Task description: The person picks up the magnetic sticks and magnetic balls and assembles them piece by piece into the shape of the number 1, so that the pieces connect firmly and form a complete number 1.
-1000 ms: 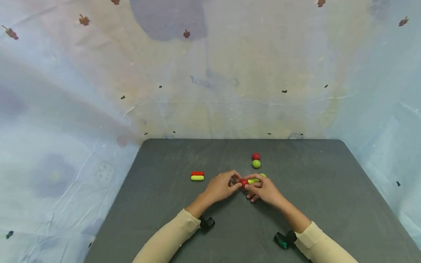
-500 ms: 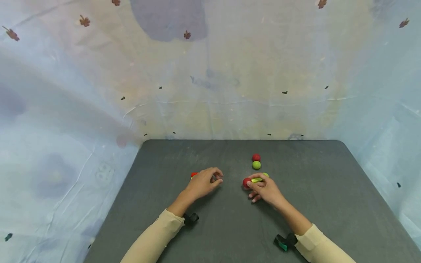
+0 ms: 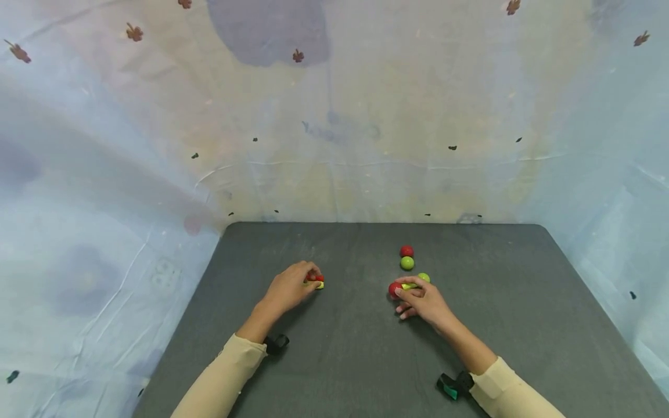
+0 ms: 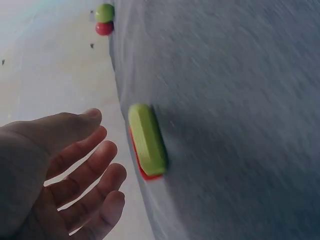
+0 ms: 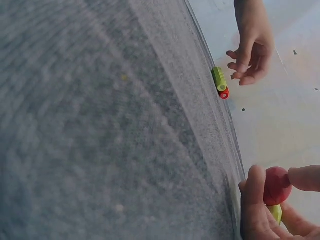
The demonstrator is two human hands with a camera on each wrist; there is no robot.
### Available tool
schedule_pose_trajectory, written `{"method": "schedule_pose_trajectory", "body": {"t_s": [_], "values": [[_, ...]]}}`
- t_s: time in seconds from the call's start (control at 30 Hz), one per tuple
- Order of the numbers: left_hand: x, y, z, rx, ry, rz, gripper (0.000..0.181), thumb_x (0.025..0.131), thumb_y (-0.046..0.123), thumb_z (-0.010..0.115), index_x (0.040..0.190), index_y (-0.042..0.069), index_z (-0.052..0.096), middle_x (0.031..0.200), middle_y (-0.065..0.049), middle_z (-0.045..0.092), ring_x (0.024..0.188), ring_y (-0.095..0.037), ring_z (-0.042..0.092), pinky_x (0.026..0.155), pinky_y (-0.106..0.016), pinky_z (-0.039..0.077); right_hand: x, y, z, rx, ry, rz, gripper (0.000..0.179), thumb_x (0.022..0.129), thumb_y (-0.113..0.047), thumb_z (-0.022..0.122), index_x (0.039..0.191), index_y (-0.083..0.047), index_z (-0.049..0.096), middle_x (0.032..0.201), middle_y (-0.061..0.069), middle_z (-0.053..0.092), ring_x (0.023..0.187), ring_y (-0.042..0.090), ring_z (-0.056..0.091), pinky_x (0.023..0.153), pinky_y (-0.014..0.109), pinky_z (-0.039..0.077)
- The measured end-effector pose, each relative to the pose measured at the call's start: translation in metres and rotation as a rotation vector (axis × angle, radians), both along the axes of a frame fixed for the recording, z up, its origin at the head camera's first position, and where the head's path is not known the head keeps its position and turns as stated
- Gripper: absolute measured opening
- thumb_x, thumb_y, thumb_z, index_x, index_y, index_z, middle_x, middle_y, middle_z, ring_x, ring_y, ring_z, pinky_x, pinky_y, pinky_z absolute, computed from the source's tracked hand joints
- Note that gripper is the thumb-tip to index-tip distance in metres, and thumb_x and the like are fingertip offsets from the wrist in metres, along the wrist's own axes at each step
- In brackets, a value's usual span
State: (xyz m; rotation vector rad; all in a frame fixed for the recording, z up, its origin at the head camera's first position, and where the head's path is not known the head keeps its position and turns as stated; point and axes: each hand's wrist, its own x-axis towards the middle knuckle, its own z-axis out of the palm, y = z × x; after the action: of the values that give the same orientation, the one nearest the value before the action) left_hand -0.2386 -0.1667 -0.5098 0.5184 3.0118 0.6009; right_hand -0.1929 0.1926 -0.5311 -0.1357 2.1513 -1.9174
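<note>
Left hand (image 3: 286, 287), grip apart, hovers by the yellow rod (image 4: 148, 142); right hand (image 3: 425, 303) pinches a red ball (image 5: 276, 187). Likely a reaching step; the next calls for pinching that rod.

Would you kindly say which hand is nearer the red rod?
The left hand hovers close to the red rod; the right hand, pinching a red ball, is farther off to the right.

Between your right hand's (image 3: 425, 302) thumb and fingers sits a glossy red ball (image 3: 395, 289), against a slim yellow-green stick (image 3: 408, 286), with a green ball (image 3: 424, 278) at its far end. Just beside your left hand (image 3: 289, 285), a faceted yellow-green bar (image 4: 147, 140) and a red bar (image 5: 224, 94) lie lengthwise, touching.
</note>
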Motion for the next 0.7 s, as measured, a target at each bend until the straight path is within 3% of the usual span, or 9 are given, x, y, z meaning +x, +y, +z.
{"method": "schedule_pose_trajectory", "body": {"t_s": [0.37, 0.53, 0.7], "values": [[0.0013, -0.0110, -0.0080, -0.109, 0.061, -0.039, 0.020, 0.097, 0.027, 0.084, 0.111, 0.022, 0.071, 0.104, 0.003, 0.065, 0.092, -0.016, 0.060, 0.077, -0.040, 0.054, -0.0011, 0.0031, -0.0046, 0.008, 0.020, 0.021, 0.044, 0.110, -0.015, 0.064, 0.146, 0.009, 0.053, 0.111, 0.030, 0.074, 0.084, 0.029, 0.078, 0.076, 0.035, 0.064], [0.0021, -0.0102, -0.0091, -0.139, 0.051, -0.033, 0.020, 0.097, 0.027, 0.084, 0.111, 0.020, 0.072, 0.102, 0.003, 0.063, 0.089, -0.016, 0.059, 0.076, -0.039, 0.054, -0.0010, 0.0037, -0.0055, 0.012, 0.019, 0.032, 0.045, 0.111, -0.015, 0.064, 0.146, 0.009, 0.053, 0.113, 0.031, 0.074, 0.085, 0.029, 0.078, 0.077, 0.036, 0.064], [0.0038, -0.0097, -0.0105, -0.101, 0.005, -0.026, 0.021, 0.096, 0.024, 0.085, 0.109, 0.017, 0.069, 0.103, 0.000, 0.063, 0.089, -0.016, 0.061, 0.078, -0.040, 0.055, -0.0012, 0.0035, -0.0071, 0.007, 0.026, 0.038, 0.044, 0.111, -0.014, 0.063, 0.146, 0.010, 0.052, 0.112, 0.033, 0.073, 0.087, 0.031, 0.078, 0.078, 0.036, 0.064]]}}
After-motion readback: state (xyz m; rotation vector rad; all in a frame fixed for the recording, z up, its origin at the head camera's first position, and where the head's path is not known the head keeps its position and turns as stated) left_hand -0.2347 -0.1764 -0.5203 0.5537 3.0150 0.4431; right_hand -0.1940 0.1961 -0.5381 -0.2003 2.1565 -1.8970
